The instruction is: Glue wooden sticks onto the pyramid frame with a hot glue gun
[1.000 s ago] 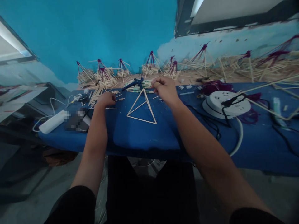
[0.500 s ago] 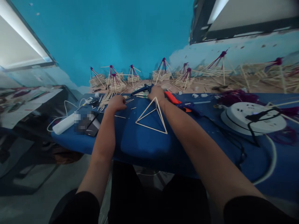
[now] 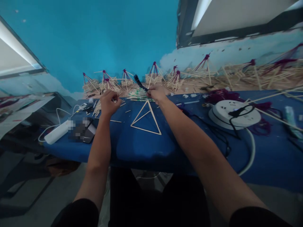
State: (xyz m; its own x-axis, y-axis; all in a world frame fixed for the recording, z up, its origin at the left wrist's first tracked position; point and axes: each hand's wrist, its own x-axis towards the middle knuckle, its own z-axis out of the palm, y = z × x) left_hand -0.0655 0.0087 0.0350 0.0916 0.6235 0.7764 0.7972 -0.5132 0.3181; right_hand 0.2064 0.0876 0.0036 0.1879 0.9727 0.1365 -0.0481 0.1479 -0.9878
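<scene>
Left of your left hand (image 3: 109,102) and closer to your body, a white power strip (image 3: 58,133) lay on the blue surface (image 3: 139,149). Loose sticks (image 3: 97,109) lay just beside that hand, whose fingers were curled; whether they held anything, I could not tell. Between your hands, on the near side, rested a triangular stick frame (image 3: 146,130). A dark tool (image 3: 140,83) jutted up and leftward from your right hand (image 3: 156,94), which gripped it. Right of that hand sat a round white socket block (image 3: 221,117).

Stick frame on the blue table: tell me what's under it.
Through the frame, blue tabletop shows; whatever lies directly beneath its sticks is covered.
</scene>
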